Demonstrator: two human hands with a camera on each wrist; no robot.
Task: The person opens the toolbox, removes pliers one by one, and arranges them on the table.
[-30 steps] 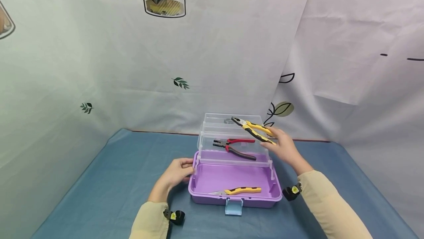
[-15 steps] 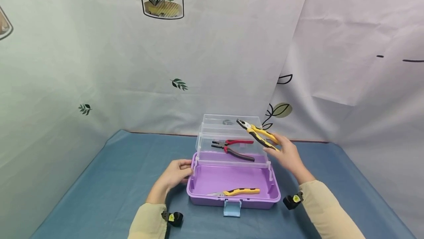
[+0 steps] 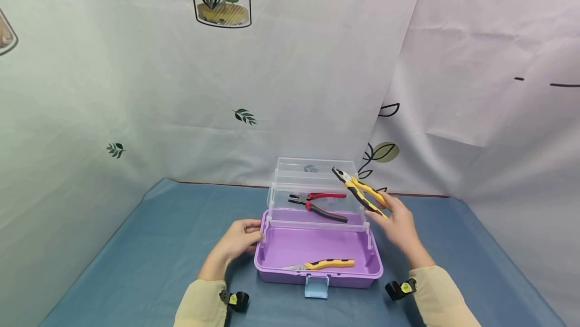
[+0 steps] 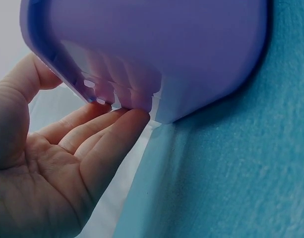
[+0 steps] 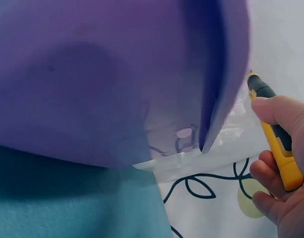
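Note:
A purple toolbox (image 3: pixel 312 242) stands with its lid up. My left hand (image 3: pixel 236 241) grips its left side, the thumb at the rim and the fingertips against the outer wall in the left wrist view. My right hand (image 3: pixel 401 225) holds yellow-and-black pliers (image 3: pixel 358 195) by the handles, raised over the box's back right side, head pointing up and left. In the right wrist view the box hides the pliers' head. Red-and-black pliers (image 3: pixel 310 206) lie in the clear upper tray (image 3: pixel 281 216). Another yellow-handled pair of pliers (image 3: pixel 330 263) lies along the box's front floor.
A light blue latch (image 3: pixel 316 287) hangs at the box's front. The clear lid (image 3: pixel 294 164) rises behind, near the patterned wall cloth (image 3: pixel 190 141). Blue cloth (image 3: pixel 172 246) covers the table on both sides of the box.
My right hand has moved the yellow-and-black pliers rightward and slightly down, away from the red-and-black pair. My left hand keeps its grip on the box. The head view has shifted a little.

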